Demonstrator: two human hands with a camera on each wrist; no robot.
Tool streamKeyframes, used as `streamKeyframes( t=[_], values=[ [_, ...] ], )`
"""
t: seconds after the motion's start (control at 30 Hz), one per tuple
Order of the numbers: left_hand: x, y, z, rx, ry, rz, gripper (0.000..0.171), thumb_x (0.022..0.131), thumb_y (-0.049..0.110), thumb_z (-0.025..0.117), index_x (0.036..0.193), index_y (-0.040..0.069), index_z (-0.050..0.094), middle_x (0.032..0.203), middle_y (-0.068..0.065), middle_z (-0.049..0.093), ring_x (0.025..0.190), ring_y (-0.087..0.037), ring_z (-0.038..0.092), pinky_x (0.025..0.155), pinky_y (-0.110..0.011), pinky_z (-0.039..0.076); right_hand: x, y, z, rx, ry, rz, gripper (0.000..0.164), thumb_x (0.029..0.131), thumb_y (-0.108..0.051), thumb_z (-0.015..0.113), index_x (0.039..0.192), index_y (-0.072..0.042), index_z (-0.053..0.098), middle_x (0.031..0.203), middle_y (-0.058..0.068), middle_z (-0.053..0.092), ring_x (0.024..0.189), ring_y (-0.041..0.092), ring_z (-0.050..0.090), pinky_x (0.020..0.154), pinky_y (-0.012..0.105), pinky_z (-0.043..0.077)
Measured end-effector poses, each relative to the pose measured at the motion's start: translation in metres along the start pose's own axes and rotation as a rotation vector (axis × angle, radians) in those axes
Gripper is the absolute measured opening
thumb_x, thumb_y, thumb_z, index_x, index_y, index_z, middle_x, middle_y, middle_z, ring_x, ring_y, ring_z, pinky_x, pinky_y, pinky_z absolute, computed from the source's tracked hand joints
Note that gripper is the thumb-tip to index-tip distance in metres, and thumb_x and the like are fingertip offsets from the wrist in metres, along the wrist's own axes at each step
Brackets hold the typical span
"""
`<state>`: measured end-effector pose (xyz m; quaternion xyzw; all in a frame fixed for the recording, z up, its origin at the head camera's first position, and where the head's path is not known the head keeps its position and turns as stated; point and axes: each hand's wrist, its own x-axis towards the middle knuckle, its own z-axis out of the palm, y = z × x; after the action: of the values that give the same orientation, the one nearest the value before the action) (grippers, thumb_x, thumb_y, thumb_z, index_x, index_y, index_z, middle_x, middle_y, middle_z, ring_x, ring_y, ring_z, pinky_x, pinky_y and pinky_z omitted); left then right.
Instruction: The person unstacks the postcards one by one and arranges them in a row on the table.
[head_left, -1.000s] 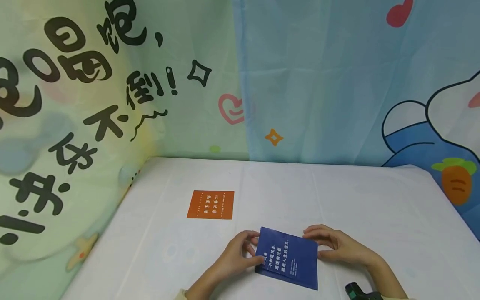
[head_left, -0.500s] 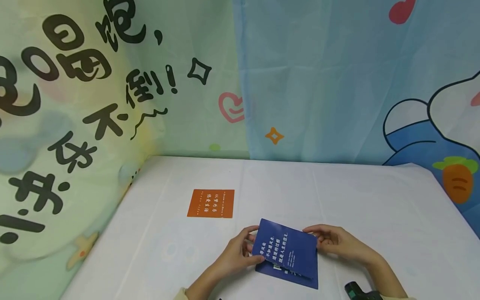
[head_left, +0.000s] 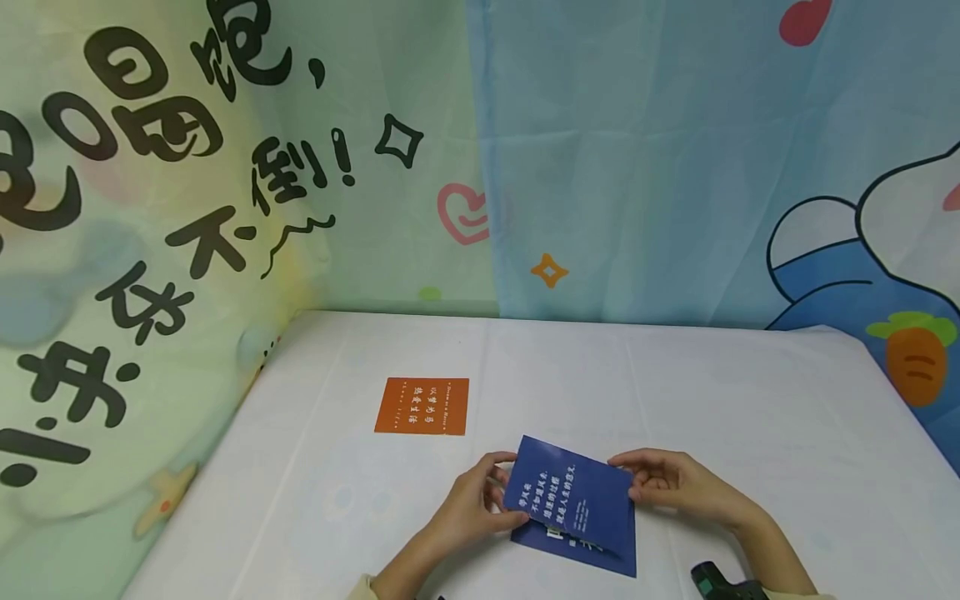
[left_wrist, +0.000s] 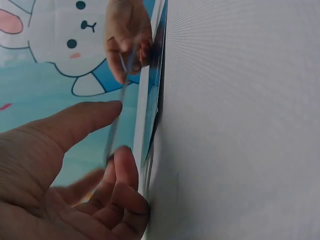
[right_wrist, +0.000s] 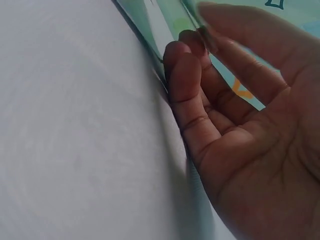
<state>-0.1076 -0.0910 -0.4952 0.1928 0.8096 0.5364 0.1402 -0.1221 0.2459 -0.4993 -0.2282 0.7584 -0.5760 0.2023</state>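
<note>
The left hand (head_left: 480,500) and right hand (head_left: 675,485) pinch opposite edges of a blue card (head_left: 573,493), which hides much of a lower card (head_left: 562,545); a dark gadget (head_left: 723,585) is cut off.

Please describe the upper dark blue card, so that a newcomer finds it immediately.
Find the white table, then the bare left hand and bare right hand at its near side. Between them is the rectangular dark blue card with white writing. They hold it raised, unlike the dark blue piece beneath it and the flat orange card farther back.
</note>
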Motion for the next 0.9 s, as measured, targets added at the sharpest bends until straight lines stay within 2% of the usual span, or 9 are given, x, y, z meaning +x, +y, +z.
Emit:
streamKeyframes(
  t=[0.13, 0.23, 0.37, 0.47, 0.57, 0.7, 0.77, 0.9],
  values=[
    [-0.001, 0.000, 0.000, 0.066, -0.012, 0.043, 0.057, 0.071, 0.008, 0.086, 0.122, 0.006, 0.060, 0.101, -0.003, 0.058, 0.077, -0.004, 0.057, 0.071, -0.020, 0.045, -0.001, 0.002, 0.000, -0.001, -0.021, -0.036, 0.037, 0.092, -0.005, 0.065, 0.125, 0.008, 0.057, 0.115, 0.011, 0.066, 0.091, 0.010, 0.060, 0.076, 0.023, 0.051],
    [-0.002, -0.001, 0.000, 0.113, -0.039, 0.040, 0.064, 0.068, 0.009, 0.087, 0.125, 0.005, 0.058, 0.102, -0.001, 0.056, 0.079, -0.002, 0.054, 0.077, -0.021, 0.044, -0.002, 0.004, -0.002, -0.005, -0.079, -0.059, 0.044, 0.087, -0.005, 0.070, 0.128, 0.005, 0.056, 0.122, 0.013, 0.063, 0.099, 0.009, 0.059, 0.084, 0.021, 0.050],
    [-0.002, 0.000, 0.000, 0.200, -0.072, 0.041, 0.073, 0.067, 0.010, 0.088, 0.131, 0.002, 0.053, 0.103, 0.003, 0.053, 0.082, 0.000, 0.049, 0.084, -0.021, 0.042, -0.006, 0.007, -0.005, 0.004, -0.207, -0.111, 0.058, 0.084, -0.003, 0.073, 0.137, 0.002, 0.049, 0.137, 0.020, 0.048, 0.117, 0.005, 0.052, 0.095, 0.020, 0.045],
    [-0.003, 0.001, -0.001, 0.253, -0.086, 0.049, 0.071, 0.068, 0.010, 0.088, 0.130, 0.003, 0.055, 0.103, 0.004, 0.051, 0.084, -0.001, 0.047, 0.085, -0.021, 0.041, -0.009, 0.007, -0.006, 0.021, -0.275, -0.140, 0.066, 0.083, -0.001, 0.073, 0.142, 0.001, 0.044, 0.144, 0.028, 0.033, 0.127, 0.001, 0.045, 0.098, 0.019, 0.042],
    [-0.005, 0.004, -0.001, 0.270, -0.097, 0.040, 0.067, 0.068, 0.012, 0.088, 0.128, 0.004, 0.058, 0.100, 0.005, 0.050, 0.085, -0.001, 0.046, 0.085, -0.021, 0.040, -0.009, 0.006, -0.006, -0.001, -0.273, -0.153, 0.064, 0.083, 0.000, 0.072, 0.141, 0.001, 0.045, 0.144, 0.034, 0.028, 0.128, 0.000, 0.043, 0.098, 0.020, 0.043],
    [-0.006, 0.006, -0.001, 0.270, -0.106, 0.021, 0.064, 0.069, 0.013, 0.088, 0.127, 0.006, 0.061, 0.099, 0.005, 0.049, 0.084, -0.001, 0.046, 0.085, -0.021, 0.040, -0.007, 0.007, -0.004, -0.019, -0.219, -0.140, 0.055, 0.083, 0.001, 0.071, 0.135, 0.001, 0.053, 0.140, 0.037, 0.033, 0.124, 0.001, 0.048, 0.093, 0.020, 0.046],
    [-0.006, 0.005, 0.000, 0.273, -0.109, 0.028, 0.063, 0.070, 0.012, 0.087, 0.126, 0.006, 0.061, 0.098, 0.005, 0.049, 0.084, -0.001, 0.046, 0.085, -0.021, 0.041, -0.006, 0.008, -0.004, -0.015, -0.210, -0.157, 0.052, 0.084, 0.001, 0.070, 0.134, 0.002, 0.054, 0.140, 0.032, 0.037, 0.124, 0.001, 0.049, 0.092, 0.020, 0.047],
    [-0.007, 0.003, 0.000, 0.271, -0.111, 0.046, 0.060, 0.071, 0.012, 0.086, 0.126, 0.007, 0.062, 0.096, 0.005, 0.049, 0.082, 0.000, 0.046, 0.085, -0.021, 0.041, -0.008, 0.011, -0.006, 0.019, -0.243, -0.205, 0.053, 0.086, 0.001, 0.069, 0.136, 0.006, 0.050, 0.145, 0.017, 0.039, 0.129, 0.001, 0.046, 0.096, 0.019, 0.044]
  ],
)
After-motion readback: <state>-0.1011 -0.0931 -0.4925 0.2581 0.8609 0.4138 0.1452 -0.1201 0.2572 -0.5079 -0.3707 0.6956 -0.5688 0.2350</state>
